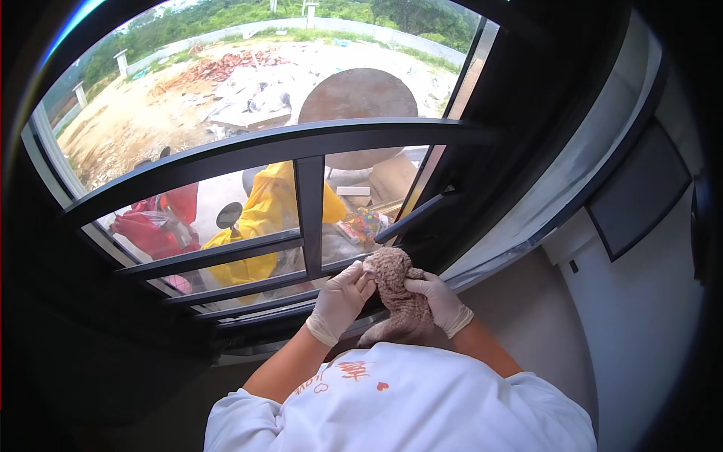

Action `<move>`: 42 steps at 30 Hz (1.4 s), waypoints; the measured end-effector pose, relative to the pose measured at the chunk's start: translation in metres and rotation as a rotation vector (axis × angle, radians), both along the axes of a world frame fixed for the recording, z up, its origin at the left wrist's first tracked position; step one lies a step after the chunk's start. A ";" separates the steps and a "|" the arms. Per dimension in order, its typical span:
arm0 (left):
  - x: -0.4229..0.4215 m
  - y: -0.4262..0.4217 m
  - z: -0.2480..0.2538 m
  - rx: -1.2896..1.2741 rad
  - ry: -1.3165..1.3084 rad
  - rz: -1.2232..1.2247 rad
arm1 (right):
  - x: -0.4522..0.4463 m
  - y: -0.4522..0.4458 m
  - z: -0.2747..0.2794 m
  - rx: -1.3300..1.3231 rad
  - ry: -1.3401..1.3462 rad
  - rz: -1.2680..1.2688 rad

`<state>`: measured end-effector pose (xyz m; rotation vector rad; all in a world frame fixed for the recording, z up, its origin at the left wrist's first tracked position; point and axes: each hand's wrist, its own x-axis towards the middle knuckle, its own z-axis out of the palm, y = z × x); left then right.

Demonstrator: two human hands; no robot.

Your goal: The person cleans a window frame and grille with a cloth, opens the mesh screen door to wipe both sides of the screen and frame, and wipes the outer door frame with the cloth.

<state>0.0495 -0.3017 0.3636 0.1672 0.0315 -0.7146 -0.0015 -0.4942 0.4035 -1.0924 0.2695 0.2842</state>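
Brown cloth (392,285), one: bunched, unspread; left hand (338,302), fingers pinching it at ten o'clock; right hand (443,300), fingers gripping, three o'clock.

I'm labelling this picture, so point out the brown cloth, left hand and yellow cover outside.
Brown cloth (394,287), head view: its middle folds.
Left hand (337,303), head view: middle of the gloved hand.
Yellow cover (272,201), head view: its upper half.
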 end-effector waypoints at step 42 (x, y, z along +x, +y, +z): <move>0.045 -0.021 -0.093 2.359 -2.669 1.051 | 0.029 0.032 0.050 -0.195 -0.289 -0.005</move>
